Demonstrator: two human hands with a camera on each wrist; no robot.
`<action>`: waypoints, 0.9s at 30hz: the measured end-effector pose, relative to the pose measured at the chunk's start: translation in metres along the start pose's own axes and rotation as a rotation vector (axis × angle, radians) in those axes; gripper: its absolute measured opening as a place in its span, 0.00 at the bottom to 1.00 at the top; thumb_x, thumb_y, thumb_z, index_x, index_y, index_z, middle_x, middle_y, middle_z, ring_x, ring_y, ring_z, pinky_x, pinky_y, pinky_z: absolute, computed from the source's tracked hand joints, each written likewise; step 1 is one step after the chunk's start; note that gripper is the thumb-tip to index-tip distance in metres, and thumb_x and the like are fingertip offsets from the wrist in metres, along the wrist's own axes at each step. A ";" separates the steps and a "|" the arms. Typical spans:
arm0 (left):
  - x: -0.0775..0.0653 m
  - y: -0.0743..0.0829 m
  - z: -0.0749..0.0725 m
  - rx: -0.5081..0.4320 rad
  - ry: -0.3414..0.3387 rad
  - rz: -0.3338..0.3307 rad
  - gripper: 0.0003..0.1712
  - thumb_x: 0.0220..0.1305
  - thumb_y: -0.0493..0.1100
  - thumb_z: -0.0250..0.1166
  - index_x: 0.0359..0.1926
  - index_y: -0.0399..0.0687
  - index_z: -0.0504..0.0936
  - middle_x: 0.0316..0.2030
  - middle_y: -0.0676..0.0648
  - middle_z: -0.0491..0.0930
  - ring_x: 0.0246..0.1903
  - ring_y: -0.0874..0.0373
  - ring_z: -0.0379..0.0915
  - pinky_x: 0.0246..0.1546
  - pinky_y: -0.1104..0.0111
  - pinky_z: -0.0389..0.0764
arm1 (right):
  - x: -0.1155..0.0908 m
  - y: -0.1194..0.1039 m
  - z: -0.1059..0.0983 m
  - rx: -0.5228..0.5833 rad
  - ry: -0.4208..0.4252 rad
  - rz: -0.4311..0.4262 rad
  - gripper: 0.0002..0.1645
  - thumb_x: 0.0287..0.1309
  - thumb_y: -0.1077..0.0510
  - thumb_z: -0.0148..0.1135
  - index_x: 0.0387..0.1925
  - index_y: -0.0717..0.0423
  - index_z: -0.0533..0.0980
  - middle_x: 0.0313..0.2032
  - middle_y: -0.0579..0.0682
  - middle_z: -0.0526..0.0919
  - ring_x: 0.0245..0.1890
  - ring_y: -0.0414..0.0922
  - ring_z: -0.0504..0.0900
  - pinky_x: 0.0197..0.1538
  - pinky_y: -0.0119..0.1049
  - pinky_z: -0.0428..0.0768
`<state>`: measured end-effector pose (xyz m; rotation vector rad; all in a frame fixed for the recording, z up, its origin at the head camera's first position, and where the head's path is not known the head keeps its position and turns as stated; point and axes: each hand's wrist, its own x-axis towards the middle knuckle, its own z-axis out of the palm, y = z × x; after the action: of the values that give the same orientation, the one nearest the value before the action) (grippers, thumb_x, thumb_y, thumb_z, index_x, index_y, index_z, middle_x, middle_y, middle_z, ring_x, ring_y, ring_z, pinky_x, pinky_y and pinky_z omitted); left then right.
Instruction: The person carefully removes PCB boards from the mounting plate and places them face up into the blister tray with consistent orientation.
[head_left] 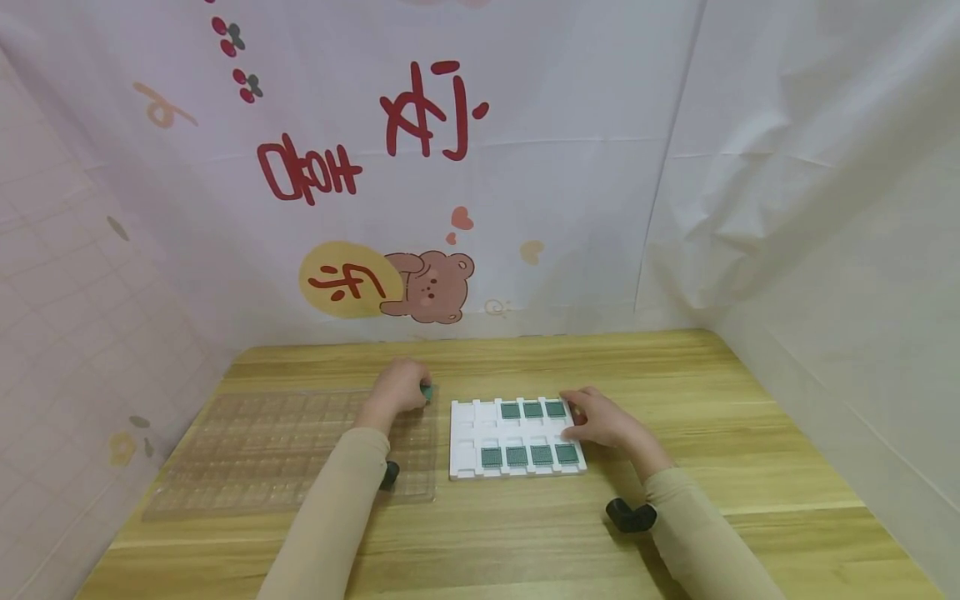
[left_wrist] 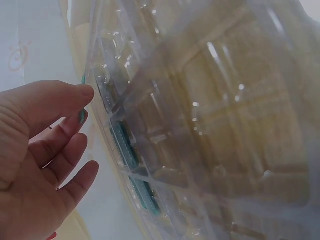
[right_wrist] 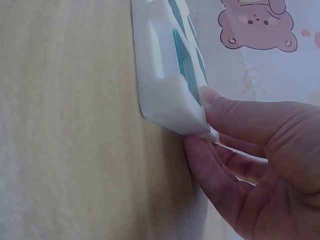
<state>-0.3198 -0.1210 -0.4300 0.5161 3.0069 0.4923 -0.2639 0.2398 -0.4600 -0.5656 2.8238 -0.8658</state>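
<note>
My left hand (head_left: pixel 400 385) is over the far right corner of a clear plastic compartment tray (head_left: pixel 408 500). Its thumb and index finger pinch a small green circuit board (left_wrist: pixel 83 116), seen edge-on in the left wrist view; the other fingers are loosely bent. Close by, more green boards (left_wrist: pixel 125 145) sit in the clear tray's compartments. My right hand (head_left: pixel 603 421) grips the right end of a white slotted tray (head_left: pixel 517 432), thumb on top and fingers at its edge. Two rows of slots there hold green boards (head_left: pixel 516 456), three in the far row and several in the near row; the left slots are bare.
Both trays lie on a wood-grain table (head_left: pixel 510 542), the clear one left of the white one with a narrow gap between. A printed white curtain (head_left: pixel 570 167) stands behind the table, and others close off both sides. Black bands (head_left: pixel 630 517) are on the wrists.
</note>
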 end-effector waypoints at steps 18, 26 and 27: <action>-0.003 0.003 -0.001 0.013 -0.003 0.018 0.06 0.51 0.30 0.71 0.32 0.41 0.86 0.29 0.49 0.77 0.33 0.52 0.68 0.38 0.61 0.74 | 0.001 0.000 0.000 0.019 -0.003 -0.005 0.42 0.52 0.60 0.74 0.65 0.72 0.66 0.51 0.62 0.73 0.40 0.48 0.75 0.48 0.45 0.75; -0.002 0.002 0.000 0.013 0.004 0.014 0.08 0.52 0.31 0.72 0.35 0.41 0.86 0.34 0.46 0.80 0.36 0.51 0.69 0.43 0.58 0.76 | 0.001 0.001 0.001 0.026 0.000 -0.001 0.43 0.52 0.61 0.74 0.65 0.72 0.66 0.51 0.62 0.73 0.40 0.48 0.75 0.49 0.46 0.75; -0.002 0.002 0.000 0.013 0.004 0.013 0.08 0.52 0.31 0.72 0.35 0.41 0.86 0.34 0.46 0.80 0.36 0.51 0.69 0.43 0.58 0.76 | 0.001 0.001 0.001 0.027 0.000 0.000 0.43 0.52 0.61 0.74 0.65 0.72 0.66 0.51 0.62 0.73 0.40 0.48 0.75 0.49 0.46 0.75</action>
<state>-0.3169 -0.1201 -0.4293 0.5366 3.0147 0.4763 -0.2649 0.2397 -0.4611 -0.5616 2.8076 -0.9026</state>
